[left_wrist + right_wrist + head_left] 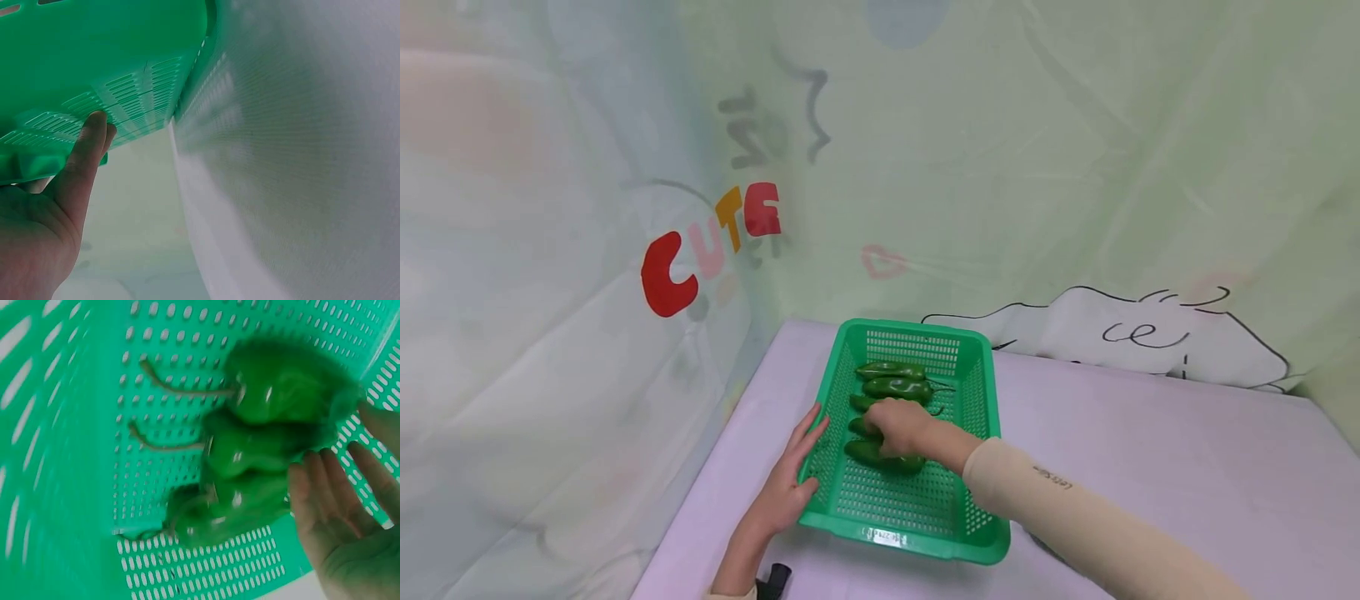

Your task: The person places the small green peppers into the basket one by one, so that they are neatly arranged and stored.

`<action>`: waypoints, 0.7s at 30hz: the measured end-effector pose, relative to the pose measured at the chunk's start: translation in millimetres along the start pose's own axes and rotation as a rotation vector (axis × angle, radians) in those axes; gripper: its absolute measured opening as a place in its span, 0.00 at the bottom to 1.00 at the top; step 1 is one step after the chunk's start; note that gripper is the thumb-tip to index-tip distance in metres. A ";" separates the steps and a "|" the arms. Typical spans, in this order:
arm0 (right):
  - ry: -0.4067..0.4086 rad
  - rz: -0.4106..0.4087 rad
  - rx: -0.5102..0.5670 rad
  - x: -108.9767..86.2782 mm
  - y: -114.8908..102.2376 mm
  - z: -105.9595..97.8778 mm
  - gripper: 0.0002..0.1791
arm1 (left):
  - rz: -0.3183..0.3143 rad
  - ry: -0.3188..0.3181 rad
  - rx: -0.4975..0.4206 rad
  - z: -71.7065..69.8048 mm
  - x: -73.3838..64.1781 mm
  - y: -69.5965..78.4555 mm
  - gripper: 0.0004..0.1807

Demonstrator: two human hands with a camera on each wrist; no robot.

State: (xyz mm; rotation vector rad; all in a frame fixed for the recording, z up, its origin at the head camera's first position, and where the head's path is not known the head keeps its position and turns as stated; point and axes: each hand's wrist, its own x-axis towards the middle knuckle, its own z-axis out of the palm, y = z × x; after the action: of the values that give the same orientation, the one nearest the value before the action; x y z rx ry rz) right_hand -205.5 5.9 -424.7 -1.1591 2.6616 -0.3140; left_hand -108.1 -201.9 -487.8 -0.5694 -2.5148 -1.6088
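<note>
Several long green peppers [898,388] lie side by side across a green plastic basket [917,546] with slotted walls. My right hand [901,427] reaches down over the nearer peppers, hiding parts of them. In the right wrist view its fingers [322,490] are fairly straight, tips overlapping the row of peppers [244,447], and the thumb is beside the end of the topmost pepper [275,381]. At the basket's left side is my left hand [786,487], fingers extended at the rim. The left wrist view shows a straight finger [90,140] against the slotted outer wall.
The basket stands on a table with a pale lilac cover [1120,450]. Printed fabric [1037,167] hangs behind the table and along its left side. A small black object [775,579] shows by the left wrist, and a dark item lies partly under the right sleeve [1075,508].
</note>
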 end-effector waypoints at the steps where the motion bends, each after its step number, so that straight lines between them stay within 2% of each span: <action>1: -0.002 -0.001 0.010 -1.7 -0.8 -2.4 0.08 | 0.002 -0.001 0.001 0.1 -0.1 0.2 0.48; 3: -0.020 0.005 0.060 -5.3 -2.1 -7.8 0.07 | 0.010 -0.004 0.002 0.1 -0.3 0.6 0.48; 5: -0.024 -0.004 0.116 -9.3 -2.4 -12.9 0.15 | 0.018 -0.003 0.005 -0.1 -0.7 0.9 0.48; 7: -0.017 -0.023 0.164 -13.2 -2.3 -17.4 0.19 | 0.024 0.000 0.007 -0.2 -1.2 1.1 0.48; 13: 0.045 -0.055 0.265 -27.5 0.8 -25.3 0.23 | 0.031 0.013 0.011 0.9 -2.4 -0.3 0.49; 21: 0.098 -0.045 0.498 -56.2 11.4 -35.2 0.25 | 0.034 0.015 0.015 2.2 -1.1 -0.9 0.49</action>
State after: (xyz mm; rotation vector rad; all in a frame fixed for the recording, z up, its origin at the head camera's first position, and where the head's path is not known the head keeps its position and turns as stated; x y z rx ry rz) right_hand -186.1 58.6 -387.9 -1.0568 2.4228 -0.9957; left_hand -107.1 -200.5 -489.9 -0.5931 -2.4905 -1.5752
